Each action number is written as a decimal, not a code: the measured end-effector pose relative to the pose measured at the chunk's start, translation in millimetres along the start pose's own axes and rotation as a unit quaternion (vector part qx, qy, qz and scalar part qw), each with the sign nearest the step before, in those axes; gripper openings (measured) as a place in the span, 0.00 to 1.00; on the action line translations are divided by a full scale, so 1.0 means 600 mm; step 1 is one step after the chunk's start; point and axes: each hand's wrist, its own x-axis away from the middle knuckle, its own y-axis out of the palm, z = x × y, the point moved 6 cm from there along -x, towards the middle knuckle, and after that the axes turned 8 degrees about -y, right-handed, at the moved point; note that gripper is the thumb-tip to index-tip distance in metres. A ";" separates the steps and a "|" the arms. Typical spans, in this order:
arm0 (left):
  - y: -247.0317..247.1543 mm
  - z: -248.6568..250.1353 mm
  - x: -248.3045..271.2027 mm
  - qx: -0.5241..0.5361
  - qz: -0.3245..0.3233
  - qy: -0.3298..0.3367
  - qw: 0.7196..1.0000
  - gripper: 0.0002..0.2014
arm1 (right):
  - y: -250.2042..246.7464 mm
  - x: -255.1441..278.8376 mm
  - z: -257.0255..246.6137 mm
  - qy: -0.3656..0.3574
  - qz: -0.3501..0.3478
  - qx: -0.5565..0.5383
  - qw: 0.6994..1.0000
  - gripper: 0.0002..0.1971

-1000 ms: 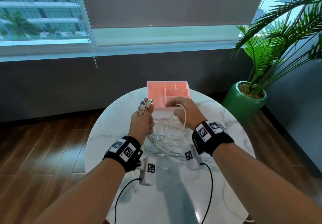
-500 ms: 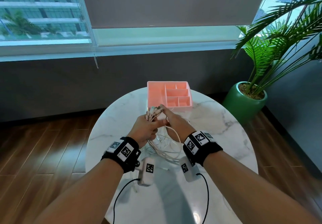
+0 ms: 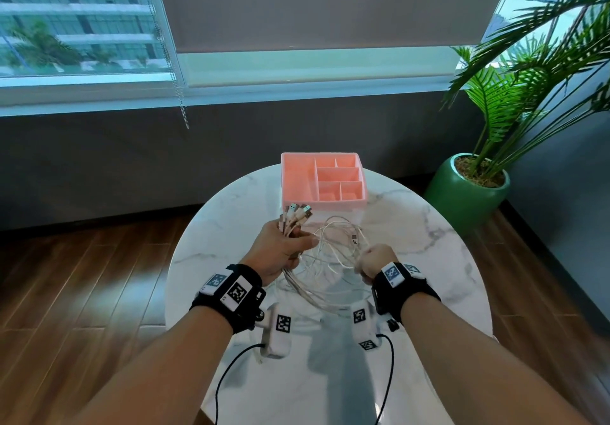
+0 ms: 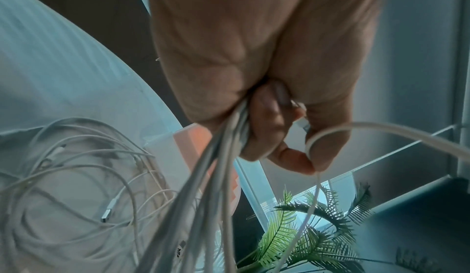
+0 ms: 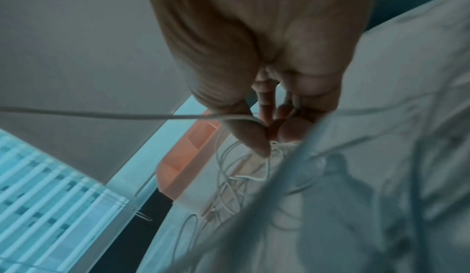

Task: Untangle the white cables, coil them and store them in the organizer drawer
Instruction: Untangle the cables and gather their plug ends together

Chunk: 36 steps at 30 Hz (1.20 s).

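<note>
My left hand (image 3: 284,249) grips a bundle of white cables (image 3: 330,259) just below their plugs (image 3: 297,215), which stick up out of the fist; the left wrist view shows my fingers (image 4: 264,128) curled round the strands (image 4: 218,177). My right hand (image 3: 376,261) is closed on one white cable to the right, and in the right wrist view the thumb and fingers (image 5: 257,134) pinch that strand (image 5: 127,115). Loose loops hang between both hands and lie on the round marble table (image 3: 429,226). The pink organizer drawer (image 3: 297,180) stands behind them, with nothing seen inside.
A potted palm in a green pot (image 3: 462,193) stands on the floor at the table's right. The window wall (image 3: 297,120) runs behind the table. Black wrist-camera wires (image 3: 227,368) trail over the table's near edge. Wooden floor (image 3: 82,276) lies to the left.
My right hand has drawn back from the plug ends, down and to the right, pulling one cable away from the bundle. My left hand has kept its hold and sunk slightly.
</note>
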 end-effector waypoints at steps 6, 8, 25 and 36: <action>0.009 0.003 0.009 -0.053 -0.030 -0.001 0.998 0.11 | 0.014 0.025 0.050 0.126 -0.048 -0.073 0.988 0.10; -0.002 0.001 0.006 -0.042 -0.006 -0.005 0.999 0.10 | 0.004 0.026 0.030 0.131 -0.028 -0.184 0.974 0.13; -0.065 -0.068 -0.028 -0.061 0.152 -0.058 0.985 0.16 | -0.193 0.118 -0.309 -0.288 0.055 -0.330 0.897 0.10; -0.020 -0.017 -0.025 0.066 0.084 -0.015 0.994 0.05 | 0.025 0.139 -0.203 -0.291 -0.152 -0.004 0.945 0.31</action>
